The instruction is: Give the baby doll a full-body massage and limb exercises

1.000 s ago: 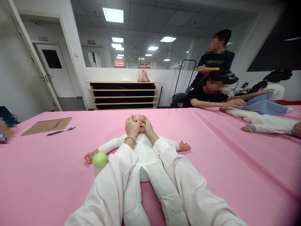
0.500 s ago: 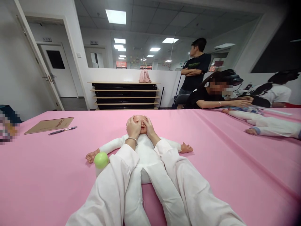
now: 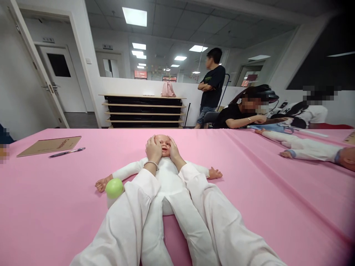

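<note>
A baby doll [image 3: 169, 177] in a white cloth suit lies on its back, legs toward me and arms spread. My left hand [image 3: 154, 149] cups the left side of its head in view, fingers extended over temple and cheek. On the opposite side, my right hand [image 3: 174, 149] rests against the other cheek and temple, its fingers also stretched out. Between both hands the doll's face [image 3: 165, 147] shows eyes, nose and mouth. Beside my left sleeve stands a whitish bottle with a green cap [image 3: 114, 188], near the doll's hand [image 3: 103, 183].
A pink cloth [image 3: 69, 221] covers the table. At left lie a brown notebook [image 3: 50, 145] and a pen [image 3: 67, 152]. Another doll [image 3: 307, 147] lies at right, near a seated person [image 3: 238, 114]. Farther back are a standing person [image 3: 213, 85] and a shelf [image 3: 144, 109].
My hands have slid outward from the middle of the doll's face toward its sides, uncovering eyes and nose. The view has turned slightly right. The seated person's hands have moved.
</note>
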`<state>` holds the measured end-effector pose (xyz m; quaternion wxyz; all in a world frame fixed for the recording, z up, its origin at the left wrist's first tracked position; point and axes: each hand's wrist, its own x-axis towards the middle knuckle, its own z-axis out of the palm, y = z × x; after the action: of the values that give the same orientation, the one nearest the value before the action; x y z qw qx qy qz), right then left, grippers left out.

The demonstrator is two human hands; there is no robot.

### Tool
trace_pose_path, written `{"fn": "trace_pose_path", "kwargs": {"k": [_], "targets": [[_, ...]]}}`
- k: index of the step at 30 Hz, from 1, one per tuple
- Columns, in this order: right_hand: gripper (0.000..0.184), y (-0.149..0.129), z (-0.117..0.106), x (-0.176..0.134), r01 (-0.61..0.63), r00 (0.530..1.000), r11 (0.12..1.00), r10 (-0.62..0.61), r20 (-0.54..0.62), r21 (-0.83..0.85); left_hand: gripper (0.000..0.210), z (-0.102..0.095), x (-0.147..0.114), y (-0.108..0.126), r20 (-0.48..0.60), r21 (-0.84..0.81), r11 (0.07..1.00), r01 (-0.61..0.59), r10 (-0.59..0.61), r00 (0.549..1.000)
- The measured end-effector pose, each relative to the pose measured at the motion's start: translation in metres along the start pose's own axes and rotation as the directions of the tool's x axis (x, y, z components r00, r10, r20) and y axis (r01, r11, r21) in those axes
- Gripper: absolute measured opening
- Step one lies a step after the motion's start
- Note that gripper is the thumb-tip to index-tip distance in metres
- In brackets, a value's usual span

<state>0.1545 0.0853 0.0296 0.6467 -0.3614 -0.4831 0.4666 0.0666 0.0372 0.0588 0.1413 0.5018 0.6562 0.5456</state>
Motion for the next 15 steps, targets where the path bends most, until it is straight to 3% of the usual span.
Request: {"fn": "trace_pose_path", "kwargs": {"k": [10, 15], "targets": [[0.049, -0.0018, -0.0016, -0.0075, 0.081, 0.995, 0.996, -0.078, 0.066, -0.048, 0.051, -0.0043, -0.0047, 0.0039, 0.022, 0.048, 0.999, -0.017, 0.016, 1.000], [0.034, -0.0001, -0.0002, -0.0017, 0.028, 1.000, 0.999, -0.028, 0.008, -0.043, 0.044, -0.0022, -0.0032, 0.0039, 0.012, 0.039, 0.999, 0.002, -0.002, 1.000]]}}
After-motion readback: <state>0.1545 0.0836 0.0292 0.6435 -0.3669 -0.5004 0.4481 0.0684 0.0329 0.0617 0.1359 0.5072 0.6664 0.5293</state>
